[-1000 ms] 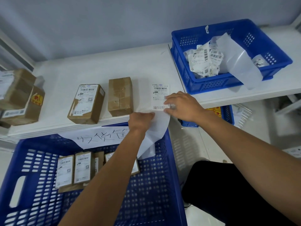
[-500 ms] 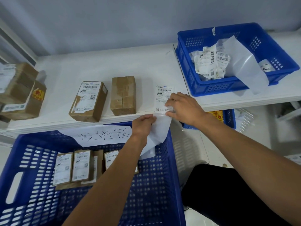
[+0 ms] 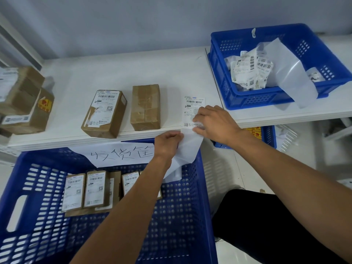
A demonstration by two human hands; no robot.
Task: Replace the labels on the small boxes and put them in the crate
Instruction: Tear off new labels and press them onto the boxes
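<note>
The fresh label (image 3: 194, 105) lies face up at the near edge of the white table (image 3: 133, 69), its long axis running near to far. Its near end meets the translucent backing strip (image 3: 187, 147), which hangs down over the table edge into the near crate (image 3: 182, 216).

The right hand (image 3: 215, 122) covers the label's near end with bent fingers; I cannot tell whether they pinch it or only press it down. The left hand (image 3: 167, 143) sits just below the edge, pinching the backing strip between thumb and fingers, so the label seems about to come free.

The bare box (image 3: 145, 106), brown and unlabelled, lies just beside the label on its left. It is apart from the label and its long axis is parallel to the label's. The label would likely go straight left with no turn needed, and the left hand is the nearer one to steady that box.

Further left lies a labelled box (image 3: 103, 113), angled slightly. Finished boxes (image 3: 95, 187) stand in the near crate, and crumpled old labels (image 3: 249, 71) fill the far crate (image 3: 238, 100) at the right.
</note>
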